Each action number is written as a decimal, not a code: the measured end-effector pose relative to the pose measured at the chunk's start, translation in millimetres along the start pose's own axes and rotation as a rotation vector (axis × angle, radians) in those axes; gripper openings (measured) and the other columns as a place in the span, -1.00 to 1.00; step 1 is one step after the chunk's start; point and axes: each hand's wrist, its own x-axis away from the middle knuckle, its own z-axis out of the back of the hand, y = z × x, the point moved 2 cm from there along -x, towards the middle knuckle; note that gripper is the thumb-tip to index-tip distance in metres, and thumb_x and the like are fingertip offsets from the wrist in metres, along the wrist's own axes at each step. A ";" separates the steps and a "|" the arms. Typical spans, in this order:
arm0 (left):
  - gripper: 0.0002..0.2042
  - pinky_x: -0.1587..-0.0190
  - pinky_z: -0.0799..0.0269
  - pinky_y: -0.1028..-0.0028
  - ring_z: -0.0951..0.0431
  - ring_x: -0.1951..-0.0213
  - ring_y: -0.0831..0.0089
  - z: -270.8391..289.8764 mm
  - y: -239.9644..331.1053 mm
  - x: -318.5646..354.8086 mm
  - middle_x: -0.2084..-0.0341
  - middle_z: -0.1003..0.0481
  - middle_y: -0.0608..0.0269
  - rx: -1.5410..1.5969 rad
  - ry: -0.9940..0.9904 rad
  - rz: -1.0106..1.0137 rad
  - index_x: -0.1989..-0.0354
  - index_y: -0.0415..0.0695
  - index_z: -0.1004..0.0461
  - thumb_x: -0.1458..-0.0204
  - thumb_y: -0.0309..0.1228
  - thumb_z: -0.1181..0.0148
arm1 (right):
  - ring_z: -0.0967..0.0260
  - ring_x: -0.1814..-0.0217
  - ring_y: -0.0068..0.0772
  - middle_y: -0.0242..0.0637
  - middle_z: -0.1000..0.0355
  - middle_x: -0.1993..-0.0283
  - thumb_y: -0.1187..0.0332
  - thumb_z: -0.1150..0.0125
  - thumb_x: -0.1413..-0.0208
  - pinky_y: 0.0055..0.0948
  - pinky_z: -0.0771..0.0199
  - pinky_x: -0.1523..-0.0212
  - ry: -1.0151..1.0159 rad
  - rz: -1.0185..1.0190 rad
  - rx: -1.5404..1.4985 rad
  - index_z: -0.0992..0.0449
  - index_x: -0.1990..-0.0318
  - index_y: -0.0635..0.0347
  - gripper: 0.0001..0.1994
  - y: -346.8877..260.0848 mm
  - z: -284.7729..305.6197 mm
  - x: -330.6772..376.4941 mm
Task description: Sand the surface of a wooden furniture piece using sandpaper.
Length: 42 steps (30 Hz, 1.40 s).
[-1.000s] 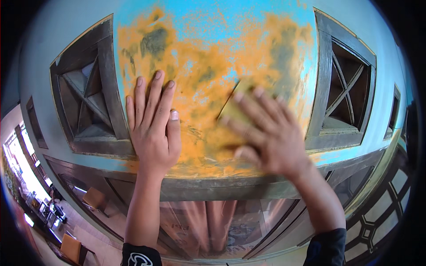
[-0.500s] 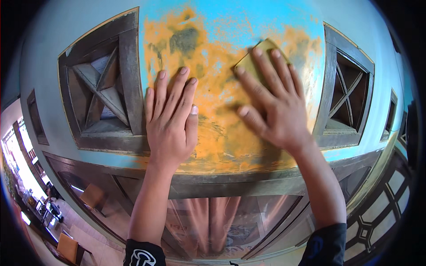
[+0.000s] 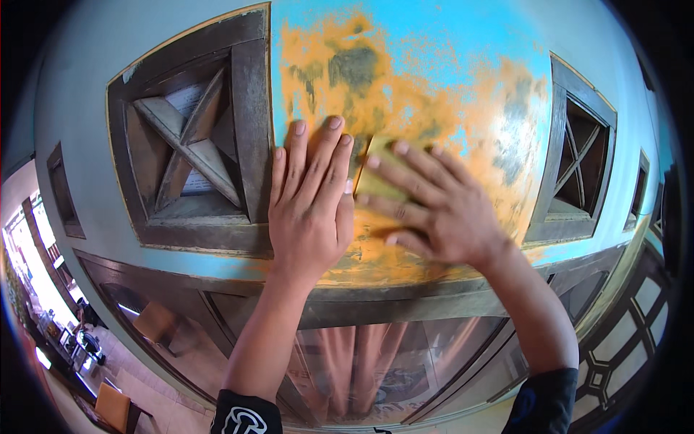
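Note:
My left hand (image 3: 311, 210) lies flat on the wall, fingers stretched upward, resting beside the worn patch with nothing in it. Under the spread fingers of my right hand (image 3: 448, 206) is a yellow sheet of sandpaper (image 3: 377, 184), pressed flat against the wall. The right fingers point left and are slightly blurred. The wall patch (image 3: 426, 94) shows orange and grey areas where the bright blue paint is worn away. Part of the sandpaper is hidden beneath the right hand.
Dark wooden vent frames with crossed slats flank the patch, a left vent (image 3: 191, 137) and a right vent (image 3: 575, 155). Below runs a dark wooden beam (image 3: 376, 307) above glass panes with pink curtains (image 3: 343, 362). An orange-backed chair (image 3: 112, 407) stands at lower left.
My right hand has swept the sandpaper down and to the left, its fingers turning leftward, closer to my left hand. The view has shifted slightly; my left hand stays flat on the wall.

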 end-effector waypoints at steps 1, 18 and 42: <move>-0.52 -0.59 0.16 0.05 -0.12 -0.56 -0.01 0.8 -1.3 -0.3 -0.48 -0.32 0.19 0.002 0.003 -0.001 -0.40 -0.19 -0.39 -0.31 -0.42 0.04 | 0.04 -0.71 -0.12 -0.38 -0.06 -0.67 -0.23 0.00 -0.35 0.04 0.06 -0.62 0.059 -0.089 0.064 -0.32 -0.51 -0.40 -0.38 8.1 8.5 -5.3; -0.51 -0.57 0.11 0.02 -0.15 -0.55 0.01 -1.6 -1.2 2.5 -0.46 -0.35 0.25 0.000 0.025 -0.005 -0.37 -0.12 -0.44 -0.25 -0.45 0.02 | 0.00 -0.68 -0.07 -0.38 -0.10 -0.66 -0.25 0.03 -0.37 0.03 0.00 -0.59 0.008 -0.077 0.010 -0.39 -0.47 -0.39 -0.41 -17.4 -1.7 19.0; -0.48 -0.54 0.36 -0.21 0.05 -0.59 -0.19 -22.3 53.8 -11.4 -0.56 -0.16 0.13 -0.162 -0.092 -0.012 -0.50 -0.09 -0.30 -0.39 -0.27 0.13 | 0.20 -0.72 0.22 -0.02 0.03 -0.68 -0.17 -0.06 -0.35 0.10 0.34 -0.62 0.253 -0.774 0.064 -0.29 -0.54 -0.16 -0.32 -4.8 -2.8 82.7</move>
